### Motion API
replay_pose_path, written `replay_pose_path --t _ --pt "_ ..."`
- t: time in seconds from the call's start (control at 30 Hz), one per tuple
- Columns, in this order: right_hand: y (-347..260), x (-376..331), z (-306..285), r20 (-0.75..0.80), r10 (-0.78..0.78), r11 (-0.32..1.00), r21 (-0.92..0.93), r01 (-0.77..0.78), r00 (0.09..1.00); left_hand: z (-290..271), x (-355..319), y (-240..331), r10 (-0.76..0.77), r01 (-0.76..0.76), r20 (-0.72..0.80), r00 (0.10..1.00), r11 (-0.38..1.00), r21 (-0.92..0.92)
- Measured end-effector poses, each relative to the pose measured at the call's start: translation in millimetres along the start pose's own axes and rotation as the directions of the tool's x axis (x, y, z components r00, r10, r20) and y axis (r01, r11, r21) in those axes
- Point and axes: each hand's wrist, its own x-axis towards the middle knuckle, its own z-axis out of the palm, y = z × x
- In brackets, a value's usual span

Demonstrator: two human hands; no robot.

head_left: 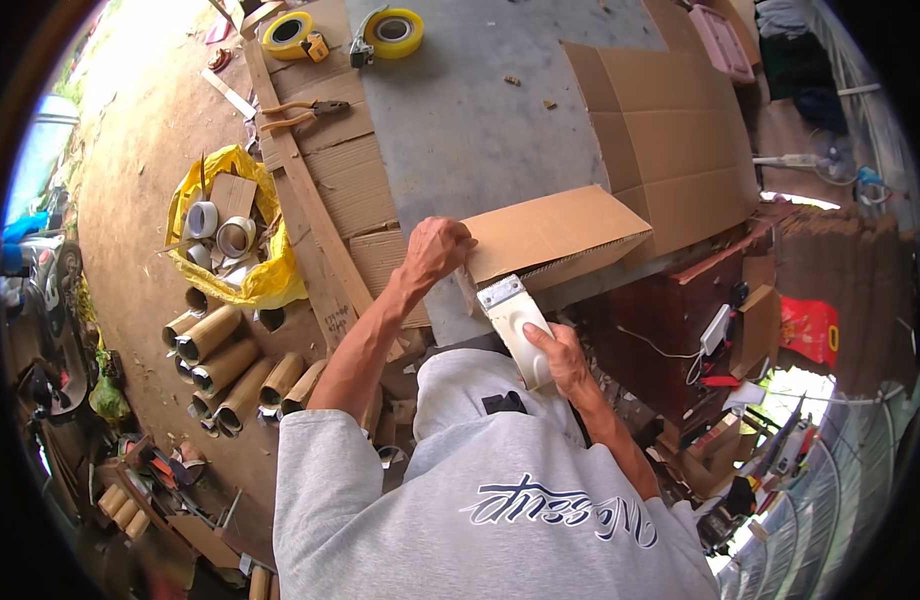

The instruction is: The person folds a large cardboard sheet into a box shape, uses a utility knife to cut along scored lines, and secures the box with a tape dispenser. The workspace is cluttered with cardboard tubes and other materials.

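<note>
Holding the folded brown cardboard flap [555, 232] down with my left hand [435, 250], I have the fingers curled over its near-left edge, pressed together against the board where it lies at the front rim of the grey worktable [460, 120]. My right hand [560, 350] is wrapped round the white plastic handle of a wide-bladed scraper tool [515, 325], thumb on top, fingers closed underneath; its metal blade points up toward the lower edge of the flap, just beside my left hand. To work this well, I judge the blade should run flat and steady along the board's edge while my left hand keeps the flap from sliding, and those fingers sit close enough to the blade that I should keep them clear of its path. Behind the flap a large opened cardboard box [670, 130] spreads across the table and crowds the right side. Two yellow rolls of tape [395, 32] lie at the far end, with orange-handled pliers [305, 112] on the strips of corrugated board to the left. Down on the dirt floor to my left stand a yellow plastic bag of tape cores [225, 240] and a cluster of brown cardboard tubes [225, 365], well apart from the work.
</note>
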Motion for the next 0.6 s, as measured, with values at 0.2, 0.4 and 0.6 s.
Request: replay_pose_path --t 0.2,0.4,0.6 --pt "-2 -1 2 0.010 0.024 0.999 0.045 -0.024 1.000 6 -4 -35 -0.012 0.036 -0.076 0.997 0.949 0.313" --pt "-10 -1 3 0.033 0.010 0.997 0.072 -0.012 0.999 -26 -37 -12 0.058 0.012 0.158 0.986 0.911 -0.412" --pt "-16 -4 9 0.036 0.062 0.984 0.165 -0.067 0.997 7 -49 -4 0.270 -0.119 0.309 0.912 0.895 -0.429"
